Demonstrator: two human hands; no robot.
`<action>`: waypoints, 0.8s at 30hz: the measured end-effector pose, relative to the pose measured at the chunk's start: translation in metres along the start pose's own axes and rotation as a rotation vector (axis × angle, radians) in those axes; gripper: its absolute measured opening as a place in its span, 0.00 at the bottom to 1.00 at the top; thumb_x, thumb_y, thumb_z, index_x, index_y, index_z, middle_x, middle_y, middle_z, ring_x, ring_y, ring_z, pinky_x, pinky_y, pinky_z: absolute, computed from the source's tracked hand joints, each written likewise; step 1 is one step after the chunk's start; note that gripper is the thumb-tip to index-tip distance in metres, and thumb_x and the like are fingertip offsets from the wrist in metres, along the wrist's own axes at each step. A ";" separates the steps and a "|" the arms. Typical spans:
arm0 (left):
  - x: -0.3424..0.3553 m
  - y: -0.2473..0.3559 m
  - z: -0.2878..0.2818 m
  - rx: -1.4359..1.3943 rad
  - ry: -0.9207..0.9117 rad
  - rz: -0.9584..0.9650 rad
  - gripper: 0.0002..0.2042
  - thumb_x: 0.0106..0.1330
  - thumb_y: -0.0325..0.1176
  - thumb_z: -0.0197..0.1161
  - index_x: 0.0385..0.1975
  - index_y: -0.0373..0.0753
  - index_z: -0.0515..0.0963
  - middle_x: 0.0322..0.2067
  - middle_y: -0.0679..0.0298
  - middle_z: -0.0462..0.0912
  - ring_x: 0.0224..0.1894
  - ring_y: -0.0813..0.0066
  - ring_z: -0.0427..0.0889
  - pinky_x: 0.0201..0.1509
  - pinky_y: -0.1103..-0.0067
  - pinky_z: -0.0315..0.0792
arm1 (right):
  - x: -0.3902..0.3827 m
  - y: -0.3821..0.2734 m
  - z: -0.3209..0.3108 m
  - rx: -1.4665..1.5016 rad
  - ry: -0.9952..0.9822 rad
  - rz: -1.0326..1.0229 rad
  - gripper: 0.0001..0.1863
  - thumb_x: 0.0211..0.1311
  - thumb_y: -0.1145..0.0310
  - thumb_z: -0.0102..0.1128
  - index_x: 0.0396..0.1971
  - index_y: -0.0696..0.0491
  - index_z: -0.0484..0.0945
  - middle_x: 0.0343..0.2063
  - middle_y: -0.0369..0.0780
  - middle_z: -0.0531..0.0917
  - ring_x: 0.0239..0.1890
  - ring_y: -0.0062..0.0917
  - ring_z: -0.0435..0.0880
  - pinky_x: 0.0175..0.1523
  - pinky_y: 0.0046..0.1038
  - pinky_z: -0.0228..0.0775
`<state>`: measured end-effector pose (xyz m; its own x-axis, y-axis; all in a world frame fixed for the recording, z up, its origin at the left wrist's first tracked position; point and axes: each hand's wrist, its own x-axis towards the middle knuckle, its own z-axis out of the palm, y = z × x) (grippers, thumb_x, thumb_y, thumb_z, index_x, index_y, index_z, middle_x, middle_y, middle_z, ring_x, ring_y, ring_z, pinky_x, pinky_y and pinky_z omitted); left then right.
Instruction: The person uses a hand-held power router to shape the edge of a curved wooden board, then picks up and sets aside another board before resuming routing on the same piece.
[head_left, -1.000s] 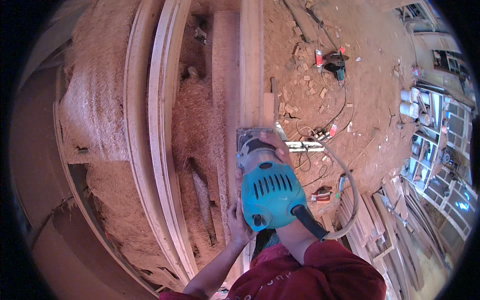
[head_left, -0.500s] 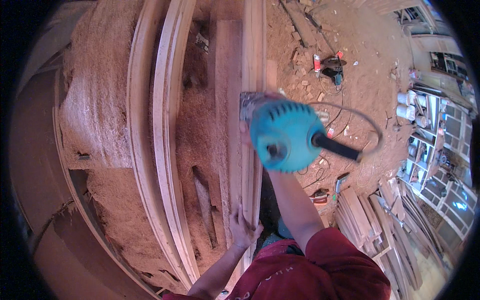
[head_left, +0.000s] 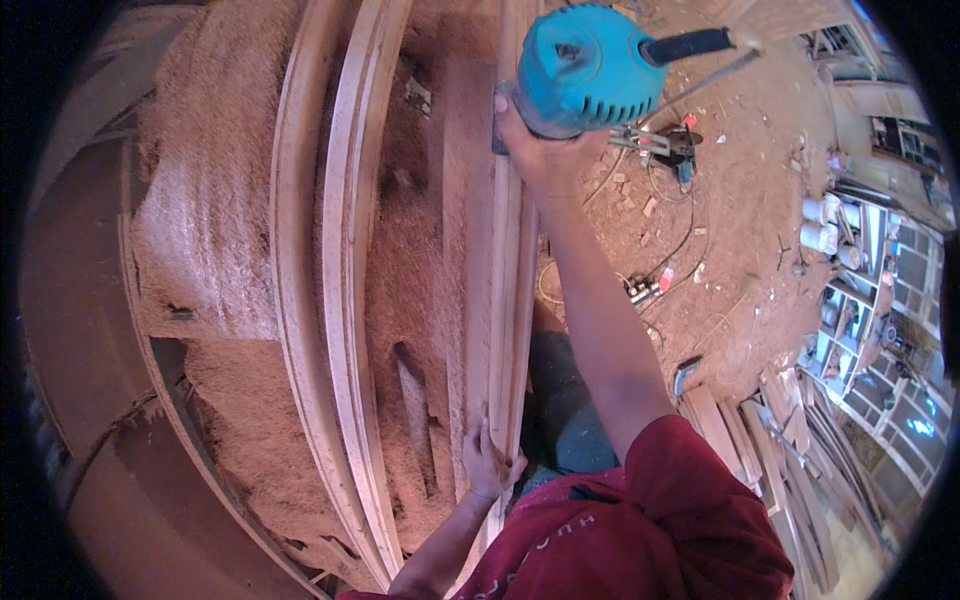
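Observation:
My right hand (head_left: pixel 540 150) grips the base of a turquoise electric router (head_left: pixel 585 65) with a black handle, arm stretched far out. The router sits on the far part of a long narrow wooden board (head_left: pixel 510 270) that runs away from me. Near my body, my left hand (head_left: pixel 487 462) presses flat on the near end of the same board, fingers spread along its edge. The tool's cord trails off to the right toward the floor.
Two long moulded wooden strips (head_left: pixel 335 300) lie to the left on a bench thick with sawdust (head_left: pixel 200 220). Right of the bench, the dirt floor holds cables, another power tool (head_left: pixel 680 145), wood scraps and stacked planks (head_left: pixel 770 440). White containers (head_left: pixel 825 225) stand by shelving.
My right hand has pushed the router steadily along the board, from close to my chest to arm's length. My left hand has stayed on the board's near end.

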<state>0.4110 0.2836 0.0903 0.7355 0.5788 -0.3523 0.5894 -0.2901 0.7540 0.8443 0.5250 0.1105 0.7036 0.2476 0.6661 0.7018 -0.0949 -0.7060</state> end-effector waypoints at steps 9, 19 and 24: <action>-0.005 -0.003 0.006 -0.034 0.029 -0.019 0.51 0.47 0.50 0.72 0.70 0.33 0.54 0.54 0.39 0.69 0.50 0.41 0.70 0.54 0.53 0.65 | 0.055 0.034 0.039 0.064 -0.005 0.026 0.46 0.41 0.59 0.82 0.56 0.62 0.64 0.50 0.46 0.77 0.51 0.33 0.78 0.59 0.35 0.69; -0.012 -0.011 0.014 0.018 0.038 -0.029 0.50 0.47 0.54 0.70 0.69 0.35 0.55 0.57 0.39 0.68 0.50 0.39 0.71 0.53 0.52 0.65 | 0.147 0.083 0.097 0.083 0.052 -0.014 0.48 0.40 0.54 0.82 0.58 0.61 0.65 0.49 0.47 0.77 0.53 0.36 0.77 0.59 0.37 0.68; -0.009 -0.005 0.009 0.025 0.029 -0.034 0.50 0.48 0.58 0.69 0.67 0.33 0.57 0.56 0.39 0.69 0.49 0.41 0.71 0.51 0.53 0.64 | 0.177 0.105 0.123 0.144 0.060 -0.021 0.48 0.40 0.56 0.83 0.58 0.61 0.65 0.50 0.47 0.77 0.53 0.35 0.78 0.59 0.36 0.68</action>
<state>0.4039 0.2728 0.0844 0.7049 0.6103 -0.3614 0.6226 -0.2884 0.7274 1.0292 0.6773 0.1244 0.6974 0.1896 0.6912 0.6961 0.0504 -0.7162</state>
